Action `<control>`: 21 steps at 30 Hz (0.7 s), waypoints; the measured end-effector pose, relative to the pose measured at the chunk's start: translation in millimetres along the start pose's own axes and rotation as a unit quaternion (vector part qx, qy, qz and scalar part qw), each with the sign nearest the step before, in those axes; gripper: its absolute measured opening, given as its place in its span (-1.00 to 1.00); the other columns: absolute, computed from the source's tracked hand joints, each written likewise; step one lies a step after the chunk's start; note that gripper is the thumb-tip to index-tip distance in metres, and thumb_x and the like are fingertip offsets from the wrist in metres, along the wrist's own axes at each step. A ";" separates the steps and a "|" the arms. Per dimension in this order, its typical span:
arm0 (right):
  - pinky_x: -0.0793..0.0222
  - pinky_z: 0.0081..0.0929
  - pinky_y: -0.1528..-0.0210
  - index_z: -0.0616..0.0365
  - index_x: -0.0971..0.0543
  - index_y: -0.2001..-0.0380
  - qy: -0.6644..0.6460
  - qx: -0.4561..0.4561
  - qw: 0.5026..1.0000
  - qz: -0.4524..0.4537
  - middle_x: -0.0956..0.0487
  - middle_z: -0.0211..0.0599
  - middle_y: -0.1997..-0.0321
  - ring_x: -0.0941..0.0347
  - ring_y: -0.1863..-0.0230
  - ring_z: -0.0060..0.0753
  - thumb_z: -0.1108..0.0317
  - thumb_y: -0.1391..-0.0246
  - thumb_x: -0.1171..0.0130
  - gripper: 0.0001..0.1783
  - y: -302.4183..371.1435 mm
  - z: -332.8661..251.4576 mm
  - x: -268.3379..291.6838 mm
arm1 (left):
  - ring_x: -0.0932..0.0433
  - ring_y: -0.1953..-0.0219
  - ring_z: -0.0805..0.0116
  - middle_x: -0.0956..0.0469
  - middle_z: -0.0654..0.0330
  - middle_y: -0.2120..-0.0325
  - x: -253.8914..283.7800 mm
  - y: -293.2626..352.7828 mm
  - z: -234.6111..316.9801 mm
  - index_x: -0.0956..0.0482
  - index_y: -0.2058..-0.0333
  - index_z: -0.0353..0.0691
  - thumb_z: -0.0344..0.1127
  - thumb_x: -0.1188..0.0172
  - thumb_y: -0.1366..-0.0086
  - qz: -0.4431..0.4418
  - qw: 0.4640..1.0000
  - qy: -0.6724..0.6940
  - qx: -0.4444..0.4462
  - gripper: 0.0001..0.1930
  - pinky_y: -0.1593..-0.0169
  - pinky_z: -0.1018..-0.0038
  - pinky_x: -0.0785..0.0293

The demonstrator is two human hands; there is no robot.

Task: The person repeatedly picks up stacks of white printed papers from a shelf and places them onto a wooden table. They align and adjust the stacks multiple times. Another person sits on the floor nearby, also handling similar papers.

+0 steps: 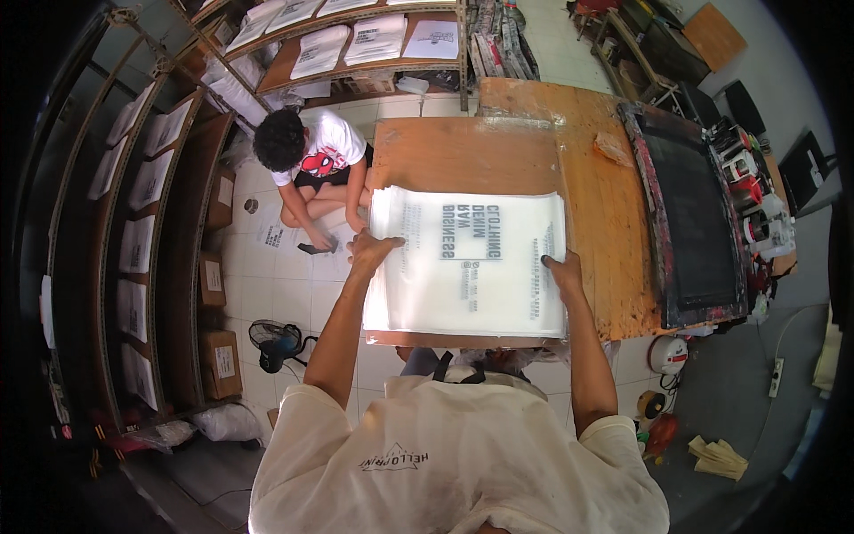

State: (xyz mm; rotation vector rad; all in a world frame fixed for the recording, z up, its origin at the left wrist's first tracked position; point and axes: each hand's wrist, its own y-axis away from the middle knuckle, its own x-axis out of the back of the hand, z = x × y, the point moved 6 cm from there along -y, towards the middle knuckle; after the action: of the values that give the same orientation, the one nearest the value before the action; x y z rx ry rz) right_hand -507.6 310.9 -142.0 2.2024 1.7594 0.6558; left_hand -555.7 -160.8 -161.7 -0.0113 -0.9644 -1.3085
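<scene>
A thick stack of white translucent printed sheets (pixel 427 294), perhaps plastic bags, lies on the wooden table (pixel 463 142) in front of me. Grey lettering shows upside down on the top one. My left hand (pixel 372 251) grips the stack's left edge, thumb on top and fingers out of sight beneath or beside it. On the opposite edge my right hand (pixel 564 271) holds on in the same way, its thumb pressing the top sheet.
Left of the table a person (pixel 325 165) sits on the floor, holding a dark tool over a printed sheet. A black-framed printing screen (pixel 689 214) lies at the right beside several ink containers (pixel 747 187). Shelves (pixel 178 214) with printed stacks line the left; a small fan (pixel 276 343) stands below.
</scene>
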 end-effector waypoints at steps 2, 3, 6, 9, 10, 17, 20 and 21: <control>-0.52 -0.38 0.13 0.42 -0.55 0.01 0.018 -0.010 1.000 0.022 -0.66 -0.02 0.14 -0.62 0.19 -0.24 0.53 -0.05 -0.23 -0.61 -2.6 5.0 5.5 | -0.32 -0.24 -0.07 -0.39 -0.30 -0.13 -4.7 12.3 17.1 -0.16 -0.25 -0.55 -0.07 -0.56 0.19 0.026 0.999 -0.030 -0.012 0.12 -0.23 0.23 -0.34; -0.52 -0.38 0.11 0.42 -0.53 0.00 0.045 -0.007 0.999 0.026 -0.65 -0.01 0.12 -0.61 0.17 -0.23 0.54 -0.04 -0.23 -0.59 -1.4 5.2 6.5 | -0.18 -0.32 -0.13 -0.38 -0.29 -0.13 -7.9 24.8 29.6 -0.15 -0.26 -0.52 -0.05 -0.55 0.18 0.049 0.997 -0.060 -0.007 0.11 -0.29 0.18 -0.25; -0.50 -0.37 0.05 0.42 -0.49 -0.06 0.114 0.013 0.993 0.008 -0.63 0.02 0.07 -0.60 0.11 -0.22 0.55 -0.01 -0.22 -0.52 6.8 -11.3 -2.2 | -0.23 -0.31 -0.16 -0.42 -0.30 -0.11 -5.0 33.0 38.5 -0.14 -0.25 -0.56 -0.06 -0.54 0.15 0.071 0.996 -0.041 -0.025 0.10 -0.29 0.18 -0.29; -0.48 -0.38 -0.02 0.42 -0.45 -0.11 0.116 0.016 0.992 -0.054 -0.61 0.05 0.01 -0.58 0.05 -0.21 0.58 0.03 -0.21 -0.45 7.6 -16.1 -0.5 | -0.50 -0.10 -0.07 -0.49 -0.27 -0.05 0.8 41.2 49.0 -0.15 -0.21 -0.63 -0.16 -0.52 0.12 0.031 0.998 0.040 -0.049 0.03 -0.12 0.24 -0.48; -0.47 -0.39 -0.04 0.42 -0.43 -0.13 0.090 -0.002 0.992 -0.085 -0.60 0.05 -0.01 -0.58 0.02 -0.21 0.59 0.04 -0.21 -0.42 7.8 -22.2 -0.3 | -0.58 -0.02 -0.04 -0.51 -0.26 -0.03 7.6 44.4 51.4 -0.16 -0.20 -0.66 -0.20 -0.51 0.11 0.015 0.996 0.067 -0.055 0.00 -0.06 0.27 -0.54; -0.45 -0.19 -0.11 0.33 -0.37 -0.21 0.293 0.124 0.948 -0.028 -0.60 0.14 0.01 -0.57 -0.02 0.08 0.38 -0.01 -0.25 -0.33 31.5 -60.5 -30.9 | -0.66 0.32 0.15 -0.64 -0.04 0.25 5.4 44.4 68.1 -0.52 0.07 -0.50 -0.45 -0.33 0.07 -0.101 0.956 0.255 -0.103 -0.49 0.18 0.34 -0.61; -0.46 -0.16 -0.06 0.28 -0.30 -0.26 0.345 0.069 0.935 -0.049 -0.62 0.13 0.04 -0.58 -0.01 0.06 -0.02 0.06 -0.37 -0.09 83.1 -107.0 -91.8 | -0.64 0.30 0.15 -0.62 -0.01 0.26 5.8 44.0 63.4 -0.50 0.02 -0.47 -0.48 -0.29 0.07 -0.178 0.946 0.268 -0.049 -0.46 0.20 0.32 -0.62; -0.46 -0.18 -0.05 0.27 -0.28 -0.27 0.321 0.057 0.944 -0.053 -0.62 0.09 0.04 -0.58 -0.01 0.02 -0.12 0.10 -0.40 0.00 89.0 -108.0 -101.7 | -0.64 0.28 0.15 -0.62 -0.01 0.25 7.2 41.7 59.3 -0.49 0.03 -0.47 -0.49 -0.29 0.09 -0.179 0.941 0.284 -0.035 -0.45 0.21 0.31 -0.61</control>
State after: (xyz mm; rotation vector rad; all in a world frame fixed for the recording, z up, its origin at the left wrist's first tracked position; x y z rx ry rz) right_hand -501.6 182.0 -26.8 2.0801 2.2366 1.3982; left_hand -557.2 -123.0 -99.4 0.4833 -0.4310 -1.5591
